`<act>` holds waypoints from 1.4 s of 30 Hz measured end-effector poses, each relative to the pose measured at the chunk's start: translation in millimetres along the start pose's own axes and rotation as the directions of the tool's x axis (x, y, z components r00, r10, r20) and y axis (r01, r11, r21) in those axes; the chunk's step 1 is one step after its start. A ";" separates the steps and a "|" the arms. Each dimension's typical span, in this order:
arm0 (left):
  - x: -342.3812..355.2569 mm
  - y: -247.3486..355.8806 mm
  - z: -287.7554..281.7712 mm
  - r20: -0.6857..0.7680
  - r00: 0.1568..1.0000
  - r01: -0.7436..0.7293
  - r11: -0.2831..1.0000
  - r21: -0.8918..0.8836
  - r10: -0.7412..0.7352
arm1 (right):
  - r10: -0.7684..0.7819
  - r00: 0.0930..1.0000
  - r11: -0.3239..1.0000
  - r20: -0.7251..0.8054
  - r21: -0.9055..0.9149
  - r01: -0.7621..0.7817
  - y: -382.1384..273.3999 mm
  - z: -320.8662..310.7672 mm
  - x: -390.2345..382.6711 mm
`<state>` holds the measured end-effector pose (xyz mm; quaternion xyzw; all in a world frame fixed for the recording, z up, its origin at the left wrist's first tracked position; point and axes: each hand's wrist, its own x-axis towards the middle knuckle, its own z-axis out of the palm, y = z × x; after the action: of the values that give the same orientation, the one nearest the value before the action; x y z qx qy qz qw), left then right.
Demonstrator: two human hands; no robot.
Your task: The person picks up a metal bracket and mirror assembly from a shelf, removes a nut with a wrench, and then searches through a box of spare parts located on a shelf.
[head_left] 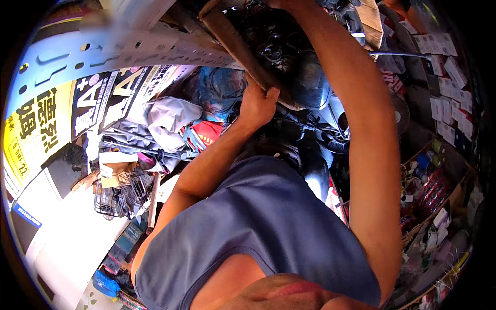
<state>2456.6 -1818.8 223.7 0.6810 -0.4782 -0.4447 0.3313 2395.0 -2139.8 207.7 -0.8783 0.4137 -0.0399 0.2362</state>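
Observation:
My left hand (258, 106) is closed on the near end of a long brown edge (230, 41), worn like wood, that looks like the rim of a box. Its thumb lies over the edge, and the other fingers are partly hidden. Dark round parts (274, 51) are heaped beside that rim, too dim to name. A glossy dark rounded piece (312, 85) sits to the right of them. My right arm stretches up past this heap, and my right hand (283, 3) is cut off by the top border, so its fingers do not show.
A pale perforated metal beam (150, 49) runs across the upper left, above yellow and black posters (41, 124). Grey cloth (173, 113) and a black wire basket (111, 199) lie left. At right are a thin metal rod (398, 53), white labels (442, 108) and crowded boxes (439, 191).

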 end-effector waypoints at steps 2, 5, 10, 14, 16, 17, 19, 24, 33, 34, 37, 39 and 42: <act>-0.8 8.6 -1.5 -0.008 1.000 0.028 1.000 -0.009 -0.028 | -0.011 0.993 0.998 -0.116 -0.066 0.003 10.1 23.5 30.0; 1.4 -4.0 -1.9 -0.060 0.993 -0.097 0.989 0.109 0.104 | -0.030 0.980 0.988 -0.194 -0.156 -0.001 11.2 52.2 50.3; 0.8 5.2 -2.7 -0.097 0.993 -0.060 0.996 0.066 0.066 | -0.074 0.976 0.956 -0.204 -0.293 0.011 18.8 63.8 42.1; -1.6 6.5 -0.9 -0.093 0.995 -0.029 0.999 0.040 0.032 | -0.155 0.975 0.881 -0.162 -0.468 0.063 30.4 50.8 20.9; -0.1 0.4 0.5 -0.113 0.991 -0.070 0.995 0.071 0.077 | -0.211 0.969 0.810 -0.131 -0.578 0.099 35.3 44.3 8.5; 2.5 -3.7 0.2 -0.116 0.989 -0.077 0.993 0.087 0.087 | -0.238 0.965 0.768 -0.114 -0.630 0.115 37.2 42.8 1.8; 8.2 -11.2 -0.1 -0.115 0.990 -0.074 0.992 0.105 0.086 | -0.292 0.954 0.666 -0.065 -0.730 0.154 36.5 41.4 -13.3; -0.5 6.2 0.8 -0.077 0.997 -0.012 0.997 0.082 0.018 | -0.285 0.943 0.539 0.170 -0.785 0.305 4.2 40.8 -68.7; 1.0 -2.6 0.0 -0.111 0.994 0.003 0.997 0.071 0.005 | -0.027 0.980 0.800 0.196 -0.584 0.138 -68.8 22.7 -66.3; 0.8 -3.2 1.0 -0.104 0.995 0.015 0.996 0.088 -0.006 | 0.008 0.995 0.834 0.100 -0.549 0.048 -65.4 27.8 -48.5; 0.4 4.1 0.8 -0.083 0.997 0.020 0.992 0.126 -0.010 | 0.010 0.959 0.893 -0.284 -0.429 -0.136 -33.7 46.0 11.5; -1.8 7.7 0.0 -0.084 0.996 0.004 0.993 0.118 0.006 | 0.025 0.899 0.887 -0.437 -0.404 -0.221 -10.0 56.2 37.0; 0.2 3.6 -0.4 -0.116 0.993 -0.018 0.995 0.093 0.029 | 0.037 0.844 0.872 -0.535 -0.395 -0.288 9.1 69.8 54.3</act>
<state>2455.6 -1820.1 226.9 0.7148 -0.4860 -0.3774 0.3324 2442.6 -2158.6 135.0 -0.8267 0.5337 -0.1512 -0.0946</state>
